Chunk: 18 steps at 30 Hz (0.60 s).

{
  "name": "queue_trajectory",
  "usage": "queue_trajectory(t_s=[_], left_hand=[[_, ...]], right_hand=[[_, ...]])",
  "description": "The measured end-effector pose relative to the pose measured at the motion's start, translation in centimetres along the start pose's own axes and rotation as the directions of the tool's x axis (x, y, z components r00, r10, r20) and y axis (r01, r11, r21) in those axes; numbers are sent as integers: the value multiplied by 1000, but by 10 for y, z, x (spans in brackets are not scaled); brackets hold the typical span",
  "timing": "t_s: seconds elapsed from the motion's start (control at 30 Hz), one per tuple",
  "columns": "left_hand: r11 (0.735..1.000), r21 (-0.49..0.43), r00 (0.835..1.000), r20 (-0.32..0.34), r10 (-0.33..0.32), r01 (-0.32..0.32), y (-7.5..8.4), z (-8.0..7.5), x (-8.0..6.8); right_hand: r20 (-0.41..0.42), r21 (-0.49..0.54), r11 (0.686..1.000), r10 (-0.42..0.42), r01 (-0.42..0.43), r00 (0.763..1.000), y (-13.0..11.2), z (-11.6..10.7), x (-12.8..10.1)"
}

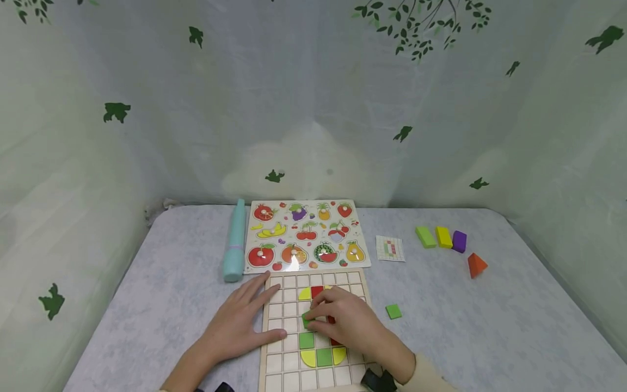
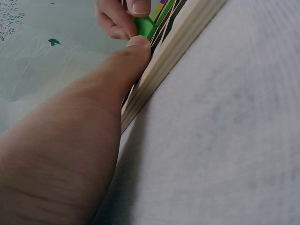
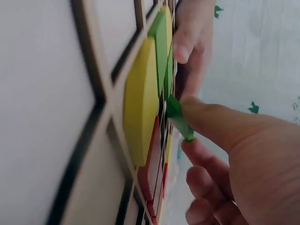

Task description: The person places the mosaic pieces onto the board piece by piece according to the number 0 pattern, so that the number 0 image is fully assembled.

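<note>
A wooden grid board [image 1: 275,362] lies at the table's front, with yellow quarter-round, red and green square tiles in some cells. My right hand [image 1: 350,318] pinches a green square tile [image 3: 178,118] between thumb and fingers, tilted over the board's grid. Spread along the board's left edge, my left hand [image 1: 240,326] rests with its fingers fairly straight and its thumb on the board. Below the pinched tile sit a green tile [image 1: 306,341], a yellow tile [image 1: 308,358] and another green tile [image 1: 324,357]. The right hand partly hides the red tiles.
One loose green tile [image 1: 393,311] lies right of the board. Behind the board are a fruit puzzle [image 1: 313,242], a rolled teal mat [image 1: 235,242] and a small pattern card [image 1: 390,249]. Several blocks, including an orange one [image 1: 477,265], stand at the back right.
</note>
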<state>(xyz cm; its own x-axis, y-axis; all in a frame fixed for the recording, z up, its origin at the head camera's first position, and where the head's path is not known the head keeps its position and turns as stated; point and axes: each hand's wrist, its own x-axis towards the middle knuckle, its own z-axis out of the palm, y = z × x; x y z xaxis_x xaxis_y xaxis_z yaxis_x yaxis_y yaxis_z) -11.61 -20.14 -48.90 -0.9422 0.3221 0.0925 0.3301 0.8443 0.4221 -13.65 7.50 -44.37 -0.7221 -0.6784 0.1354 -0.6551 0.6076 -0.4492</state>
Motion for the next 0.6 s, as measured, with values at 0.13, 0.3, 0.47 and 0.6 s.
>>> queue_trajectory(t_s=[0.13,0.3,0.47,0.6], left_hand=[[1000,1,1000,-3,2,-2,0,0,0],[1000,-6,1000,4,-4,4,1,-1,0],[1000,-11,1000,-4,-1,1,2,-2,-1],[1000,-11,1000,-15,6,-6,2,-2,-1]], right_hand=[[-9,-5,1000,-31,31,999,-1,3,0],[1,-10,999,-53,53,999,0,5,-1],[10,-20,997,-81,81,997,1,7,0],[23,-14,996,-86,86,996,1,6,-1]])
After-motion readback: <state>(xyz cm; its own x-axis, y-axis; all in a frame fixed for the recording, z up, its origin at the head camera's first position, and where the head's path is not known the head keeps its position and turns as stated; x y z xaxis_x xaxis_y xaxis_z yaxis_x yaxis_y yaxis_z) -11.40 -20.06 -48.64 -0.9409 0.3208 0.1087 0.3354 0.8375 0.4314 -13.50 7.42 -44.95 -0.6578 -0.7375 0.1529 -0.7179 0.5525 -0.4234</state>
